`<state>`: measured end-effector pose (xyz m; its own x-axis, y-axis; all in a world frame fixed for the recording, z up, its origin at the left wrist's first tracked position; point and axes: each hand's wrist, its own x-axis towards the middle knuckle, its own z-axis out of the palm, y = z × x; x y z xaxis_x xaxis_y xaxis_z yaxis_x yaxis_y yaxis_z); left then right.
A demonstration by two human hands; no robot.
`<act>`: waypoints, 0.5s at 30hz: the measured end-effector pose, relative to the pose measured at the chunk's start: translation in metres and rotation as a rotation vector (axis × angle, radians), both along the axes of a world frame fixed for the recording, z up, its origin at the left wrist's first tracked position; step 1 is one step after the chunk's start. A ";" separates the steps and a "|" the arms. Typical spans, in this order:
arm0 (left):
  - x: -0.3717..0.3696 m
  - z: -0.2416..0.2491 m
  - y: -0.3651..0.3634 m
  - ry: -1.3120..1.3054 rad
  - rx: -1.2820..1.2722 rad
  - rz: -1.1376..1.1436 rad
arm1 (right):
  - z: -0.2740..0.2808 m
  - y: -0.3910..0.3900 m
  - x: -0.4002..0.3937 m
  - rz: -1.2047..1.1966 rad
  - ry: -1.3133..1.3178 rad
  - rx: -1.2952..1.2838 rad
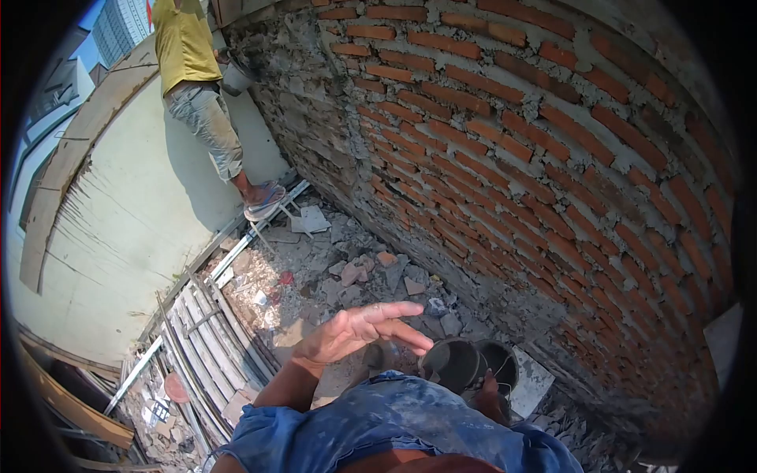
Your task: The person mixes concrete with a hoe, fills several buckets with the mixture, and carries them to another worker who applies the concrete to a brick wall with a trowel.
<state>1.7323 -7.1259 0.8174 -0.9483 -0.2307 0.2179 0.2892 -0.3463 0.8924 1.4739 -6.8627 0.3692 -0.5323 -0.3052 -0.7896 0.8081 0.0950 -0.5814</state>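
Note:
My left hand is held out in front of my blue shirt, palm partly down, with its fingers apart and nothing in them. Low on the right, my right hand is beside two dark round buckets; the left one looks filled with grey material, and the other has a thin wire handle. My right fingers are mostly hidden between the buckets and my shirt, so their grip cannot be made out. A pale flat board lies beside the buckets.
A brick wall with rough mortar rises on the right. Rubble covers the ground. Long pale strips lie at the lower left. A co-worker in a yellow shirt stands at the upper left by a pale wall, near a bucket.

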 end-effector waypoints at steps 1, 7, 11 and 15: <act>0.006 -0.022 -0.006 -0.087 0.000 0.115 | -0.001 0.002 -0.001 -0.014 0.001 -0.004; 0.089 -0.219 -0.035 -1.004 -0.249 0.564 | -0.003 0.007 -0.007 0.001 0.127 0.146; 0.158 -0.315 -0.030 -1.331 -0.526 0.064 | 0.041 0.008 -0.006 0.141 0.315 0.326; 0.129 -0.301 -0.014 -1.299 -0.424 -0.067 | 0.028 0.025 -0.011 -0.053 0.182 0.244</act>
<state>1.8615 -7.1404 0.5165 -0.5292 -0.3160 -0.7874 -0.8365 0.0393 0.5465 1.4630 -6.8375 0.3970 -0.6816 -0.0860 -0.7267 0.7007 0.2097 -0.6820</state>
